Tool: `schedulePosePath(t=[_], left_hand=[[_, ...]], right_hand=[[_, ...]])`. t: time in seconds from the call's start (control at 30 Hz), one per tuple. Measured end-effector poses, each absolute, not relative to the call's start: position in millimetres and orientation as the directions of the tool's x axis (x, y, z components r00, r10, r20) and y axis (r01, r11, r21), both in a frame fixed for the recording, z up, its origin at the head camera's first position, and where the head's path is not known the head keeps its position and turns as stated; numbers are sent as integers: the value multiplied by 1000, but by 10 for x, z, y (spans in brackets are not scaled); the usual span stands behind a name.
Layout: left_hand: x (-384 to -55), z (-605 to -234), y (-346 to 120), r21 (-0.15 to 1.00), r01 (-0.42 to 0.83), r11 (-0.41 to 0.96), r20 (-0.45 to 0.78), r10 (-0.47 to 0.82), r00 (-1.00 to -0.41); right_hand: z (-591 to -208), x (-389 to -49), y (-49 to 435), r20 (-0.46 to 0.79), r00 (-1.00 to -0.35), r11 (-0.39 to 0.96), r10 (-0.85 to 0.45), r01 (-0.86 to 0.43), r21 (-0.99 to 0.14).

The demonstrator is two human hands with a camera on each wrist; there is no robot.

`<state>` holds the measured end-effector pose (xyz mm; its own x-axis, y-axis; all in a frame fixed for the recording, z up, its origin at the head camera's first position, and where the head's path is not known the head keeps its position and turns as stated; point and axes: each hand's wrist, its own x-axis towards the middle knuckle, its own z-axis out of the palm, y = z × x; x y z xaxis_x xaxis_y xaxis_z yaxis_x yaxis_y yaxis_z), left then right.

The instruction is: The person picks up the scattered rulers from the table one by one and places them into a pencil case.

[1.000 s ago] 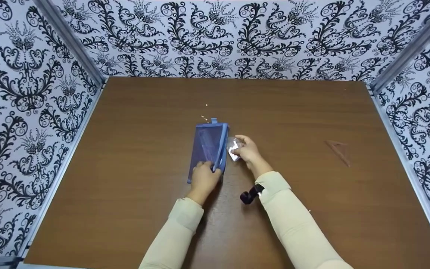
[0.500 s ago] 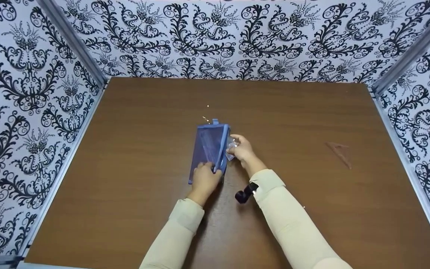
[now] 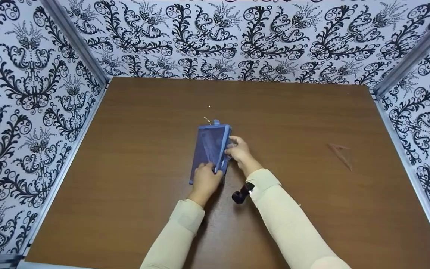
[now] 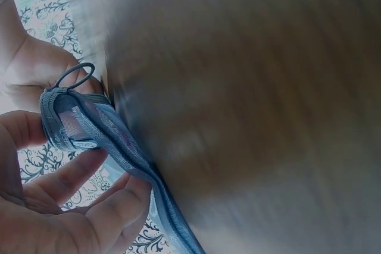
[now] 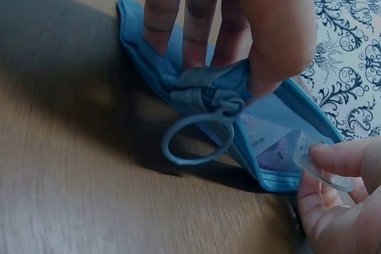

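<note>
A blue mesh zip pouch [image 3: 205,140] lies mid-table, its zipped side gaping in the right wrist view. My left hand [image 3: 205,181] grips the pouch's near end, thumb and fingers at the zipped edge, with a looped cord pull [image 5: 196,162] hanging there. At the opening, my right hand [image 3: 240,152] pinches a clear plastic piece [image 5: 306,153] with small printed marks and a rounded edge; part of it overlaps the mouth of the pouch. Pale and purplish contents [image 5: 277,153] show inside. The right hand hides most of the clear piece in the head view.
A reddish see-through set square [image 3: 341,156] lies on the brown table [image 3: 289,112] to the right. Several tiny light bits [image 3: 207,120] lie beyond the pouch's far end. Patterned walls [image 3: 207,41] stand behind and at both sides.
My right hand has moved left against the pouch's opening, taking the clear plastic piece with it, and the piece is now mostly hidden. The left hand keeps its grip in place.
</note>
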<state>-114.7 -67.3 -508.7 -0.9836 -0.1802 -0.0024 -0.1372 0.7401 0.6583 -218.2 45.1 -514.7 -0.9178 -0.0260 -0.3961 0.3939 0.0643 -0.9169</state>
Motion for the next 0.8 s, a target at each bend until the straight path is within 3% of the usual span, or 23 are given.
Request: schedulePosePath(t=[0.8], left_hand=[[-1150,-5071,-706,662,-142,736,-36,-157,-987]], right_hand=[[-5197,-2234,276,-316,-949,215,7,310,-926]])
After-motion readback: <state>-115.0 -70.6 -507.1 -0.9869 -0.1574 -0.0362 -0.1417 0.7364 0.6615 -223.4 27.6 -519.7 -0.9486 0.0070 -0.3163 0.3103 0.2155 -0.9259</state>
